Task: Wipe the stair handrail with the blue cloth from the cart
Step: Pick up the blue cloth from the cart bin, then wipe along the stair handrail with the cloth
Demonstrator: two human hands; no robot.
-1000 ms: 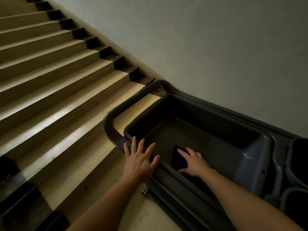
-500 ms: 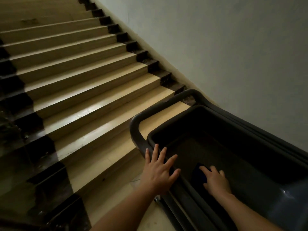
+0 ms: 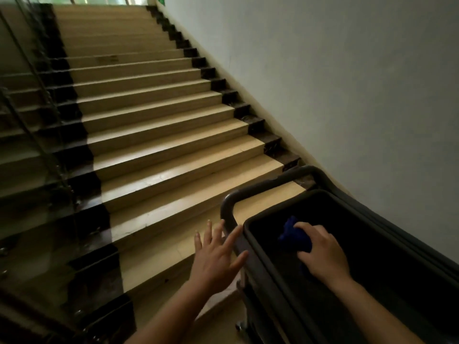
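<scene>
A dark grey cart point(image 3: 250, 234) stands at the foot of the stairs, at the lower right. My right hand point(image 3: 323, 254) is inside its top bin, closed on the blue cloth point(image 3: 294, 235), which is bunched up and raised off the bin floor. My left hand point(image 3: 218, 254) hovers with fingers spread beside the cart's handle bar point(image 3: 229, 202), just left of the bin rim. The stair railing with its dark posts point(image 3: 47, 135) runs up the left side; its handrail is blurred and hard to make out.
Beige steps point(image 3: 161, 150) with dark edge strips climb away from me. A plain white wall point(image 3: 347, 83) lines the right side, right behind the cart. The floor at the bottom step lies between me and the railing.
My right hand has closed on the blue cloth and lifted it from the bin floor. My view has swung up and left, showing more stairs and the railing.
</scene>
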